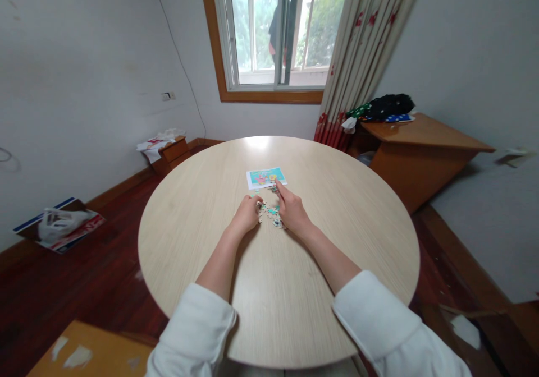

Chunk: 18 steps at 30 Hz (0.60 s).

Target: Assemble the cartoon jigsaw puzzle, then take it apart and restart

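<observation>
Beige tabletop (185, 214): your left hand (247, 213), fingers curled, and right hand (293, 209), index extended over the picture card (256, 179), flank scattered puzzle pieces (273, 211); whether either grips one cannot be told. At left, the white bag (63, 223) has indistinct contents.

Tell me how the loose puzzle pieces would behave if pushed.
The pieces look small and thin, so they are probably light. Their flat shape makes rolling unlikely. Because they lie loose and bunched on the table, a push would likely scatter them.
</observation>
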{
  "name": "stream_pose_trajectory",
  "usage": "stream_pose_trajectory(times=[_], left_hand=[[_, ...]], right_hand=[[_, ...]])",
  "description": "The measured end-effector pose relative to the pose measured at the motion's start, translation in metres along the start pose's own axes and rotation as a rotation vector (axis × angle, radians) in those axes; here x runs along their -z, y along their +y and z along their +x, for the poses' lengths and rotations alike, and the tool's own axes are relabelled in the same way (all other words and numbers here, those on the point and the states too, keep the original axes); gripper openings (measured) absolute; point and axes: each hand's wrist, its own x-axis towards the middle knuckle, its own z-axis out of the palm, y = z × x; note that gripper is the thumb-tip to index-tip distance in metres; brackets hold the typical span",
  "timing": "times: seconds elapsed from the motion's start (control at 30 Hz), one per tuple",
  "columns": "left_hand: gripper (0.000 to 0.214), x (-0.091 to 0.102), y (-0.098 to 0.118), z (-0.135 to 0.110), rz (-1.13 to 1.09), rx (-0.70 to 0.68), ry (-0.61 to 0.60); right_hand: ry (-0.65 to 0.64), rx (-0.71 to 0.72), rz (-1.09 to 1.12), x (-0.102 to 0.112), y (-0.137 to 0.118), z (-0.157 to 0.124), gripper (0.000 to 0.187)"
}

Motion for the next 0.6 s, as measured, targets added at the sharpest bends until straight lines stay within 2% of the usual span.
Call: stream_pose_trajectory(times=[0.23, 0.37, 0.5, 0.53, 0.6], left_hand=[[0.029, -0.001, -0.004, 0.007, -0.135, -0.007, 0.184], [0.024, 0.002, -0.001, 0.011, -0.257, 0.0, 0.32], [0.017, 0.007, 0.001, 0.012, -0.42, 0.026, 0.438], [0.017, 0.008, 0.001, 0.013, -0.462, 0.034, 0.459], [0.015, 0.01, 0.001, 0.013, -0.531, 0.049, 0.49]], right_hand=[[-0.068, -0.022, -0.005, 0.002, -0.005, 0.0, 0.073], [-0.263, -0.039, -0.074, 0.002, -0.012, -0.006, 0.069], [-0.479, -0.029, -0.237, -0.001, -0.027, -0.015, 0.084], [-0.512, -0.016, -0.273, -0.002, -0.029, -0.016, 0.08], [-0.532, 0.007, -0.321, -0.004, -0.031, -0.016, 0.059]])
